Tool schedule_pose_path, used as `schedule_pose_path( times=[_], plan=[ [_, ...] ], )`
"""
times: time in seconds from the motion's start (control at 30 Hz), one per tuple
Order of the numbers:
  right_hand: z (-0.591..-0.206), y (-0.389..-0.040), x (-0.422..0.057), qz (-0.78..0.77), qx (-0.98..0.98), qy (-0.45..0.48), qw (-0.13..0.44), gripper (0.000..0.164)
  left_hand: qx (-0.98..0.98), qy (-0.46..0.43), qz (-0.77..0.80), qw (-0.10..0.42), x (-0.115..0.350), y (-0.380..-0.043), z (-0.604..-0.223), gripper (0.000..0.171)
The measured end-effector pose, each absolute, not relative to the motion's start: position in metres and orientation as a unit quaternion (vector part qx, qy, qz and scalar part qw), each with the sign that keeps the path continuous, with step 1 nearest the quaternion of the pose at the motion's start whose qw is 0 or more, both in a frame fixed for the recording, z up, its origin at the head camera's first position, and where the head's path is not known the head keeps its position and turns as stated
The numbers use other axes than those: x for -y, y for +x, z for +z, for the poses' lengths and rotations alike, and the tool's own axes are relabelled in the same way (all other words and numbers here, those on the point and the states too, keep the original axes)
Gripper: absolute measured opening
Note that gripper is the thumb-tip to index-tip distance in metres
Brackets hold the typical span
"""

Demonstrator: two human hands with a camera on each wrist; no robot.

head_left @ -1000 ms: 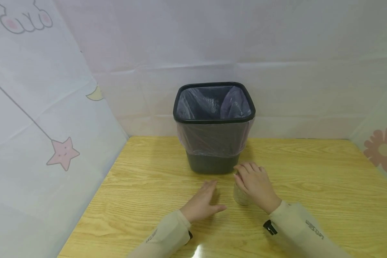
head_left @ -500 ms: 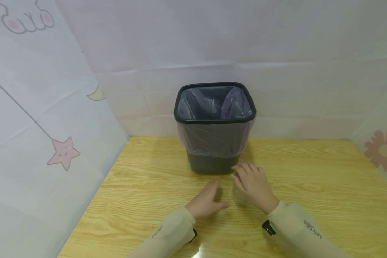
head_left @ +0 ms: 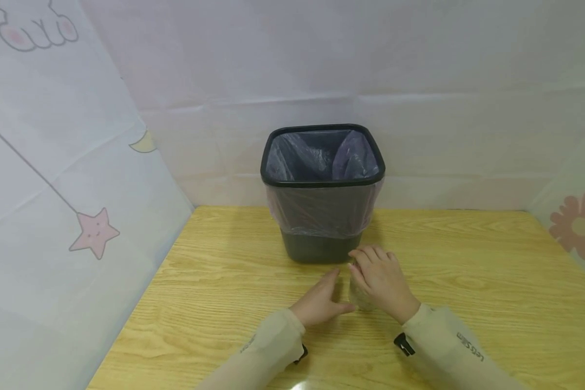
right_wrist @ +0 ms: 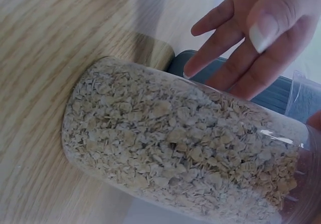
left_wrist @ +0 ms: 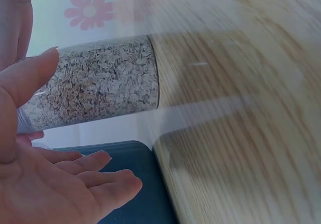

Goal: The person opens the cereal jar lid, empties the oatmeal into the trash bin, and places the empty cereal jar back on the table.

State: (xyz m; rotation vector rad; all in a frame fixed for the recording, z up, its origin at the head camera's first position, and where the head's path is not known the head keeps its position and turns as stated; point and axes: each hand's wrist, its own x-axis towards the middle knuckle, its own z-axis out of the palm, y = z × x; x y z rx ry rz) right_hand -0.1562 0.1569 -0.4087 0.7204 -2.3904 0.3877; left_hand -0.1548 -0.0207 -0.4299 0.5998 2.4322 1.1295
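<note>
A clear jar of rolled oats [right_wrist: 175, 143] stands upright on the table, mostly covered by my right hand in the head view. That right hand [head_left: 385, 281] grips the jar around its top from above; the lid or mouth is hidden beneath it. From the left, my left hand [head_left: 322, 300] reaches toward the jar, thumb spread from nearly straight fingers. In the left wrist view, the left thumb [left_wrist: 37, 76] overlaps the jar's upper part, and I cannot tell if it touches. The left fingers [left_wrist: 110, 186] lie open beside the jar, holding nothing.
Just behind the hands stands a black bin [head_left: 322, 249] lined with a thin purplish plastic bag [head_left: 356, 157]. The wooden table [head_left: 214, 271] ends at a pale cloth backdrop [head_left: 443, 135] with printed star and flower figures.
My left hand has moved right, closer to the jar. The right hand and jar have shifted slightly left, with the hand still gripping the top.
</note>
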Motion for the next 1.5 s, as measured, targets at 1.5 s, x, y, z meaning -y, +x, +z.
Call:
schedule_pose_path(
  times=[1.5],
  plan=[
    [-0.41,-0.155,-0.136,0.15,0.897,0.284,0.304,0.032,-0.817,0.242,0.493,0.176,0.014,-0.16,-0.438,0.085]
  ],
)
